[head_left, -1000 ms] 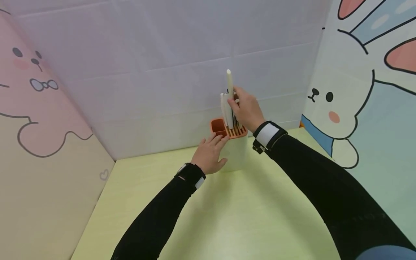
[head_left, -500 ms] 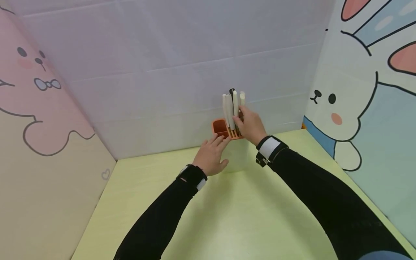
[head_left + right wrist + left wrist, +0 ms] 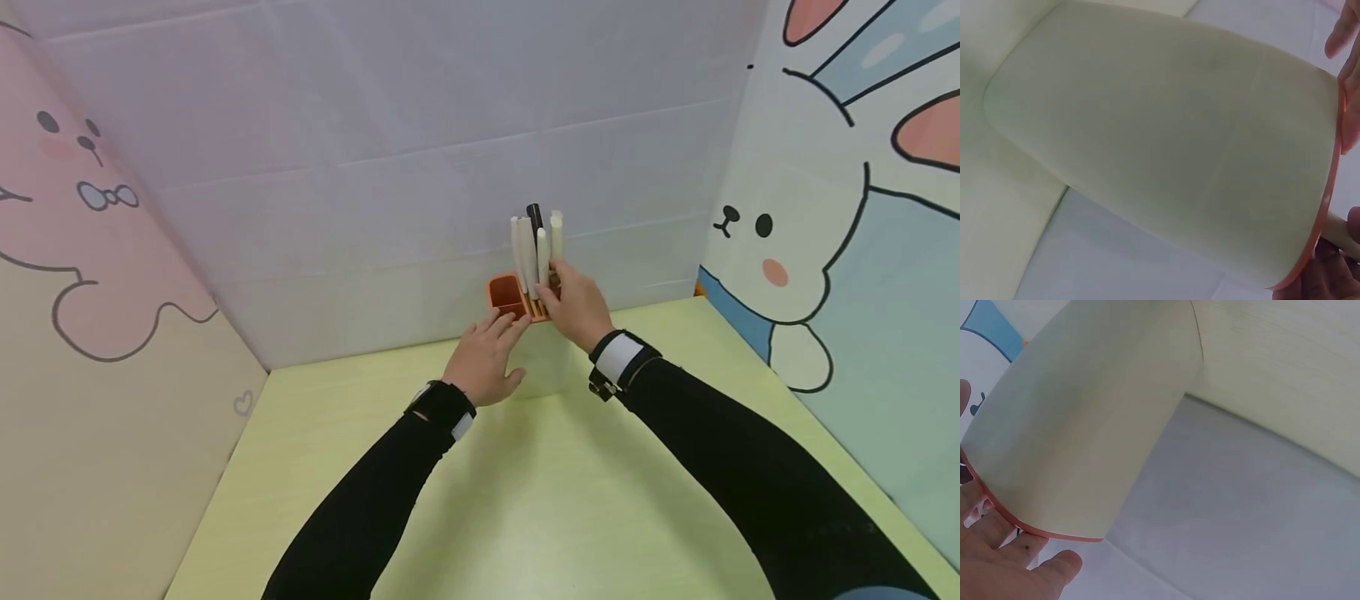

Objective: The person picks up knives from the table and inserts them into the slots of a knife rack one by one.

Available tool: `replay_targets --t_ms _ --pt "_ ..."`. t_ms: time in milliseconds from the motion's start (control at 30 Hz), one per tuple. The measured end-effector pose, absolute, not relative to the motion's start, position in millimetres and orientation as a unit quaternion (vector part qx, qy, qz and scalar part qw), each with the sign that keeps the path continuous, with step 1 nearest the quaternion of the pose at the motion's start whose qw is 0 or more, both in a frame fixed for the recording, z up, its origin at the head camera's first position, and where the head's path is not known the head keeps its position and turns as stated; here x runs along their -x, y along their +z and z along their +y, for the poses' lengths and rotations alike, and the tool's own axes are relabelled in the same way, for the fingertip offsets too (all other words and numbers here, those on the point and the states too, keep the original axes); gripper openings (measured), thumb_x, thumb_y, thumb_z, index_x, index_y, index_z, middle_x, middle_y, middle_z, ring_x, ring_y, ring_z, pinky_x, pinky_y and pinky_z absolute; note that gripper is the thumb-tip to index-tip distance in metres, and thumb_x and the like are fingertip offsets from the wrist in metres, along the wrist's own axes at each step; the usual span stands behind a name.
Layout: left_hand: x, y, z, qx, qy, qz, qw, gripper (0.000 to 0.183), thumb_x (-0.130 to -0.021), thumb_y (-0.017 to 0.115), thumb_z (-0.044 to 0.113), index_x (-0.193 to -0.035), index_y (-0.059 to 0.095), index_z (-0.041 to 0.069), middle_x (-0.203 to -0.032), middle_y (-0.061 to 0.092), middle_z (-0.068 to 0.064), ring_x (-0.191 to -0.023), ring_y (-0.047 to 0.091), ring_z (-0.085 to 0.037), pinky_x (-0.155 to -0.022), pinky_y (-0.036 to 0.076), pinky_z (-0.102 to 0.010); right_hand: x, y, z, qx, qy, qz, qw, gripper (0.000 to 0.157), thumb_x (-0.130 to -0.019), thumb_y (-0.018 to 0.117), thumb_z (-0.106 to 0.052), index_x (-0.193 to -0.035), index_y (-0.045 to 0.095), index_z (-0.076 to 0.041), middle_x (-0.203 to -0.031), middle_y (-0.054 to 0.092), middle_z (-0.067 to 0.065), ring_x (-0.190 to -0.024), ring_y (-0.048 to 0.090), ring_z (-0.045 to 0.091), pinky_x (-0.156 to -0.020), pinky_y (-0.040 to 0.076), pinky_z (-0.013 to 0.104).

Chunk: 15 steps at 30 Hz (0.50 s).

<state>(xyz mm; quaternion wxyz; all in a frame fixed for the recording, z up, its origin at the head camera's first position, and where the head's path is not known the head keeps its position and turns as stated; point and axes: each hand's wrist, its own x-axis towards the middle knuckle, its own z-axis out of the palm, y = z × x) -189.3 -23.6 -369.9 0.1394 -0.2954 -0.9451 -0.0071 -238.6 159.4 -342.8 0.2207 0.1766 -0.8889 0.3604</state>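
A pale knife holder [image 3: 543, 360] with an orange slotted top [image 3: 504, 279] stands upright against the back wall. My right hand [image 3: 579, 307] pinches the white handle of a knife [image 3: 542, 248] low down, close to the slots; its blade is hidden. In the right wrist view that handle [image 3: 1339, 234] rises past the orange rim. My left hand [image 3: 486, 363] rests its extended fingers on the front left of the rim. The left wrist view shows those fingers [image 3: 1022, 547] lying over the edge.
Other white handles [image 3: 526, 258] and a black handle [image 3: 534, 218] stick up from the holder around the held knife. The yellow tabletop [image 3: 600, 492] meets a pale back wall [image 3: 375, 208]. Walls with cartoon animals [image 3: 795, 250] flank both sides.
The right hand has lowered the white-handled knife from well above the other handles down into the holder. The left hand has stayed on the rim.
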Motion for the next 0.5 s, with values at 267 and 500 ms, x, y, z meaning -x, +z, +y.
replay_targets --t_ms 267,500 --pt "187.2 -369.7 -24.3 0.292 -0.008 -0.946 0.139 0.079 -0.082 0.062 0.045 -0.147 0.027 0.018 -0.146 0.037 -0.009 -0.137 0.024 -0.029 -0.105 0.031 -0.052 236.9 -356.8 155.3 -0.180 0.334 -0.888 0.260 0.027 -0.093 0.055 -0.024 -0.106 0.054 -0.001 -0.083 0.063 0.012 -0.067 0.057 0.021 -0.056 0.051 0.036" --pt "188.5 -369.7 -24.5 0.296 -0.022 -0.944 0.143 0.079 -0.081 0.064 0.042 -0.147 0.027 0.018 -0.145 0.038 -0.010 -0.136 0.024 -0.031 -0.104 0.030 -0.053 234.8 -368.7 154.0 -0.178 0.308 -0.889 0.290 0.030 -0.091 0.057 -0.026 -0.106 0.056 0.000 -0.079 0.059 0.012 -0.073 0.050 0.025 -0.059 0.049 0.040"
